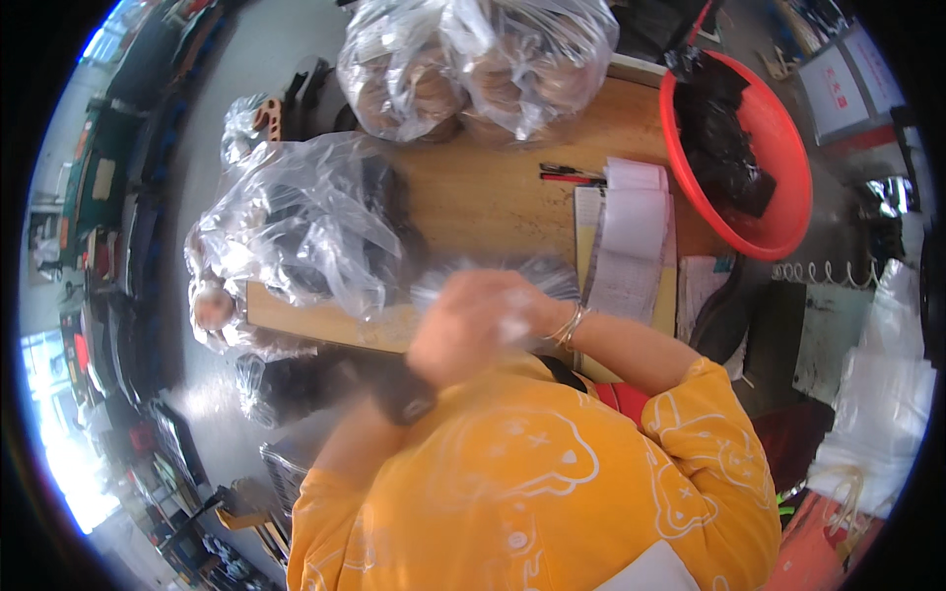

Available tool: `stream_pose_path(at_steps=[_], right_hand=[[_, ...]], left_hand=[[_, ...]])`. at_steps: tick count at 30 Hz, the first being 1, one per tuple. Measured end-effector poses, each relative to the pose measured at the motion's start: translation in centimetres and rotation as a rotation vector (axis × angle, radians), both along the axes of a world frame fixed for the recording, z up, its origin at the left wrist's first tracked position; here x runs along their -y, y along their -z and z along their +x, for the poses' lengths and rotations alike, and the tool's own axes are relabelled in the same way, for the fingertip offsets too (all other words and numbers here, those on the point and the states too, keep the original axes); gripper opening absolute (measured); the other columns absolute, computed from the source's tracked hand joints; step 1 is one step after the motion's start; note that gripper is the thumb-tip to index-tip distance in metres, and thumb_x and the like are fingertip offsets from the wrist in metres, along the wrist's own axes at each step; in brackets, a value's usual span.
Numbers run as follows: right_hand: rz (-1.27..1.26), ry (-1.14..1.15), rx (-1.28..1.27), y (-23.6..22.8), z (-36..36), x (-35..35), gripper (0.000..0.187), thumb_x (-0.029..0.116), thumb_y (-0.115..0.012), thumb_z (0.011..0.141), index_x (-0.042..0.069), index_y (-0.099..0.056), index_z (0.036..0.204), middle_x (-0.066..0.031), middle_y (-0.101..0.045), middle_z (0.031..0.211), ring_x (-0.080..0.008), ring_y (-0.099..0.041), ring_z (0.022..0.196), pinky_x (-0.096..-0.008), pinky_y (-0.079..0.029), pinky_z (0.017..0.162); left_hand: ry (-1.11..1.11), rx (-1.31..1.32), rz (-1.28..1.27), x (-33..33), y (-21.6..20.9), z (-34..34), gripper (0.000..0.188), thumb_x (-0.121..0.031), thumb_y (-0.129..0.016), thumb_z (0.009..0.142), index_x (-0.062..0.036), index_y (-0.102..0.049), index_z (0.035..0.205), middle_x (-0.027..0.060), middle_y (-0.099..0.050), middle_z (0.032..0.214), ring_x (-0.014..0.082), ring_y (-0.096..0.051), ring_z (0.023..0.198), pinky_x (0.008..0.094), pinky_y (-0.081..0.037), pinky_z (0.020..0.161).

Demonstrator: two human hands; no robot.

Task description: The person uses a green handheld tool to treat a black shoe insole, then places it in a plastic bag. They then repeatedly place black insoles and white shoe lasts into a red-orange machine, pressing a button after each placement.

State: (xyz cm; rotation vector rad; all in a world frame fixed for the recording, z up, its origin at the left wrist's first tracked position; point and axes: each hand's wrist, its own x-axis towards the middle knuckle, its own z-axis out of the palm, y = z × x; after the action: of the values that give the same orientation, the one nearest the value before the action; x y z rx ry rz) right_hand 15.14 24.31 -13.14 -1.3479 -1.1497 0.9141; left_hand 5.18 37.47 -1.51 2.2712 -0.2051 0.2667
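Roughly sorted by size, taking the hands as clock centre. One wooden table is lying toward 12 o'clock. At its far side a bulky clear sack is holding brown rounded goods; one sack or two, I cannot tell. At 10 o'clock a clear cover is draping over dark contents. At 2 o'clock a red basin is holding black plastic; nearer, also at 2, paper sheets are lying on the table.

The thin clear bag is lying at the table's near edge, showing just beyond the hands from 11 to 1 o'clock. The left hand and right hand are overlapping close against it. Both are blurring; I cannot tell whether fingers are spread, pressed together or pinching film.

Smallest: two pens are resting at 1 o'clock, and a dark wristband is circling the left wrist.

Handling (judged): the bag is probably being light, limp, slippery and easily creased; an edge or corner is offering the best hold, flat finger pads pressing.

Count: hands, two; basin, one; thin bag, apparently one; sheets, overlapping, uncounted.
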Motion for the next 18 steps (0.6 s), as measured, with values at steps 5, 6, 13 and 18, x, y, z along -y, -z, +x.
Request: stream_pose_path(at_steps=[5, 6, 13, 18], right_hand=[[-0.003, 0.466, 0.006, 1.0, -0.2, 0.3, 0.034, 0.032, -0.044, 0.099, 0.007, -0.064, 0.110, -0.0030, -0.061, 0.095, -0.0111, -0.056, 0.088, -0.0251, -0.045, 0.076], [-0.081, 0.483, -0.109, 0.2, -0.1, 0.8, 0.035, 0.033, -0.043, 0.100, 0.006, -0.065, 0.106, -0.0003, -0.057, 0.086, -0.0091, -0.053, 0.079, -0.0238, -0.043, 0.070], [-0.156, 0.882, -0.454, -4.3, -2.0, -1.0, 0.035, 0.035, -0.045, 0.100, 0.005, -0.065, 0.099, 0.0067, -0.043, 0.070, -0.0037, -0.038, 0.062, -0.0195, -0.032, 0.055], [-0.144, 1.104, -0.518, -4.2, -2.6, -1.0, 0.031, 0.031, -0.048, 0.099, 0.005, -0.065, 0.100, 0.0059, -0.047, 0.072, -0.0033, -0.040, 0.062, -0.0186, -0.032, 0.055]], left_hand=[[-0.696, -0.068, 0.049, -9.9, 0.9, -9.1, 0.071, -0.008, -0.077, 0.068, 0.0006, -0.045, 0.131, 0.0181, -0.046, 0.133, 0.0330, -0.045, 0.123, 0.0420, -0.036, 0.104], [-0.799, -0.062, -0.003, -11.2, 3.0, -9.9, 0.083, -0.011, -0.080, 0.066, 0.0004, -0.038, 0.137, 0.0202, -0.041, 0.138, 0.0343, -0.039, 0.128, 0.0418, -0.033, 0.106], [-0.960, 0.004, -0.014, -17.5, 13.8, 1.4, 0.106, -0.025, -0.073, 0.078, 0.0063, 0.001, 0.146, 0.0267, -0.017, 0.151, 0.0350, -0.022, 0.140, 0.0390, -0.020, 0.114], [-0.795, 0.010, -0.685, -20.1, 11.4, 5.0, 0.055, -0.009, -0.052, 0.084, 0.0045, -0.030, 0.133, 0.0179, -0.046, 0.127, 0.0213, -0.051, 0.109, 0.0310, -0.039, 0.092]])
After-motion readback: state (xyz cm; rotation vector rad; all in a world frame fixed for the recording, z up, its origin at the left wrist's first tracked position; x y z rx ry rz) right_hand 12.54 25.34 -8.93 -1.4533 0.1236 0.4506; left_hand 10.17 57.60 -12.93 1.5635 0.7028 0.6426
